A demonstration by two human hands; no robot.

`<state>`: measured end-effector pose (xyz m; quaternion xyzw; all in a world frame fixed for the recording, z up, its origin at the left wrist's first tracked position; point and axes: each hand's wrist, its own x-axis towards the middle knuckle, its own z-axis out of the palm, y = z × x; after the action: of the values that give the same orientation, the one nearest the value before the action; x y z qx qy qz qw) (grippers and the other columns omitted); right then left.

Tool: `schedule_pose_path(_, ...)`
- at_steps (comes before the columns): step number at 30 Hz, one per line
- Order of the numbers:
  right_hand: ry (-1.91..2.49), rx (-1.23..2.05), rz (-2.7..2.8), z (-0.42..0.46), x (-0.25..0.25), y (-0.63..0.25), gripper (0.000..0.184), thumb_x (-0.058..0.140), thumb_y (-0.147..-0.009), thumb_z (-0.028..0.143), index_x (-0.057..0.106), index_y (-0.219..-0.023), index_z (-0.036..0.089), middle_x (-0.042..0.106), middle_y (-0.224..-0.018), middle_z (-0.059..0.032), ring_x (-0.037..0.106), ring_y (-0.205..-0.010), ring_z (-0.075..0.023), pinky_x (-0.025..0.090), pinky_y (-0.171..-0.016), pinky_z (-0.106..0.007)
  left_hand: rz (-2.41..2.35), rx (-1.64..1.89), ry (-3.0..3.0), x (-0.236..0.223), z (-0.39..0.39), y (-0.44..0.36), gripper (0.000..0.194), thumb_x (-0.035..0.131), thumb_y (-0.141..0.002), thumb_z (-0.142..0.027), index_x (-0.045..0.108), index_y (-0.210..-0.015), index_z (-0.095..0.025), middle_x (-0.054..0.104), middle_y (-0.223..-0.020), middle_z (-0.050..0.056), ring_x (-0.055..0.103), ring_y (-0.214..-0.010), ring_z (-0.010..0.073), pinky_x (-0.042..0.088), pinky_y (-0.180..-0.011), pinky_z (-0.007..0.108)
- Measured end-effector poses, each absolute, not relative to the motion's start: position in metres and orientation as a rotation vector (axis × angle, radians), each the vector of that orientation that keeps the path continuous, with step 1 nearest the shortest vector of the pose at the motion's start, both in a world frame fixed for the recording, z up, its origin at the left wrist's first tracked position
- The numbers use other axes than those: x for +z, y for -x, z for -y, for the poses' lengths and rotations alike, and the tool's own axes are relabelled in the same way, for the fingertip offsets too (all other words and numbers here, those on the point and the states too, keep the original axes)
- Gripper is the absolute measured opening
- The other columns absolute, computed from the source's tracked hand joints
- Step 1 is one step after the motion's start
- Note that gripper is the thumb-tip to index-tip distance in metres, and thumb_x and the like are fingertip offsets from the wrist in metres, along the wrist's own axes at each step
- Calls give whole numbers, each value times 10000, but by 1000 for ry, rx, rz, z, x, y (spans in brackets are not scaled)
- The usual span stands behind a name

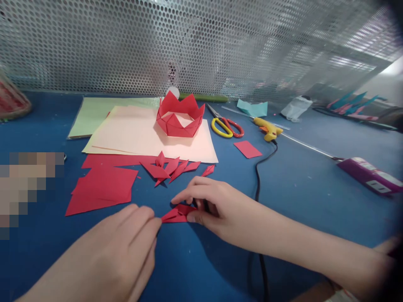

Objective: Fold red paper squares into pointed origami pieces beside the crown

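Note:
A small folded red paper piece (178, 214) lies on the blue table between my two hands. My left hand (122, 243) is closed, its fingertips pinching the left tip of the piece. From the right, my right hand (214, 205) grips the other end, thumb on the paper and index finger bent over its far edge; the other fingers are partly hidden. Just beyond is a heap of several folded red paper pieces (170, 170). Red paper sheets (103, 186) lie to the left of it. Farther back, a red folded paper ring with pointed edges (179, 123) stands on cream paper (126, 130).
Scissors (225, 126) and a yellow glue gun (267, 129) lie at the back right, its black cord (258, 180) running toward me past my right forearm. A red paper square (247, 149) and a purple-and-white power strip (370, 175) are also there. Another person's blurred-out arm (25, 188) enters at left.

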<state>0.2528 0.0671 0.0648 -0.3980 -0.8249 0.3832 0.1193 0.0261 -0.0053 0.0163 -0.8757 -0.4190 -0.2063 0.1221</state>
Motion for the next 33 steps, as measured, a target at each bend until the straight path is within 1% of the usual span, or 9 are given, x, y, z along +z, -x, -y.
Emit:
schedule_pose_path(2,1098,1118,2408,-65,65,-253,327,581,-822,-10,710,-1051,186,588,-939,-13,541,-681,-71,441,-604,-179,1443,-669,2703,25,-5,-27,230,428,-947,-297,592,-1097,-238,673,-1014,5,639,-881,158,461,-775,282)
schedule_pose_path(3,1077,1106,2401,-64,65,-253,322,583,-802,-18,717,-1019,179,593,-947,-14,542,-684,-69,445,-612,-175,1528,-720,2799,31,-10,-29,215,452,-935,-327,619,-1056,-265,677,-941,-17,657,-812,148,484,-720,275)
schedule_pose_path(7,1053,1089,2371,-63,65,-250,252,613,-745,-37,722,-875,148,610,-914,-15,545,-667,-64,449,-605,-161,1632,-731,2927,46,-25,-38,198,464,-909,-309,660,-892,-288,663,-794,-63,649,-666,76,492,-594,180)
schedule_pose_path(10,1066,1067,2368,-64,63,-248,97,716,-799,121,718,-893,146,611,-865,-15,553,-663,-79,466,-609,-175,1746,-759,2974,51,-29,-42,171,511,-882,-281,661,-798,-285,658,-711,-87,610,-572,39,441,-487,119)
schedule_pose_path(12,1043,1001,2387,-64,60,-247,176,752,-813,225,719,-968,149,610,-850,-19,560,-677,-97,475,-610,-188,1817,-777,2992,52,-31,-43,182,521,-873,-258,672,-779,-293,669,-703,-94,613,-572,33,444,-492,105)
schedule_pose_path(17,1008,880,2423,-60,52,-245,127,689,-872,186,740,-988,178,628,-955,-38,615,-796,-120,497,-729,-223,1881,-787,3013,54,-34,-41,214,497,-862,-237,686,-782,-299,687,-768,-76,647,-665,55,492,-595,137)
schedule_pose_path(24,1171,960,2353,-62,62,-238,68,758,-792,133,719,-816,183,617,-879,11,483,-564,-56,419,-565,-193,1845,-743,2996,50,-29,-42,188,464,-878,-261,640,-813,-256,629,-734,-46,582,-608,73,426,-505,171)
schedule_pose_path(28,1232,1059,2335,-61,65,-236,99,732,-780,96,681,-776,181,607,-817,29,496,-589,-64,403,-575,-193,1814,-764,2962,48,-25,-42,251,373,-885,-242,616,-825,-239,622,-763,-24,596,-663,94,428,-534,196)
schedule_pose_path(33,1266,1099,2292,-59,68,-234,117,710,-781,102,670,-851,187,593,-724,43,473,-569,-76,388,-559,-196,1815,-750,2940,45,-25,-42,207,424,-885,-287,606,-796,-241,611,-753,-24,589,-671,107,419,-542,207)
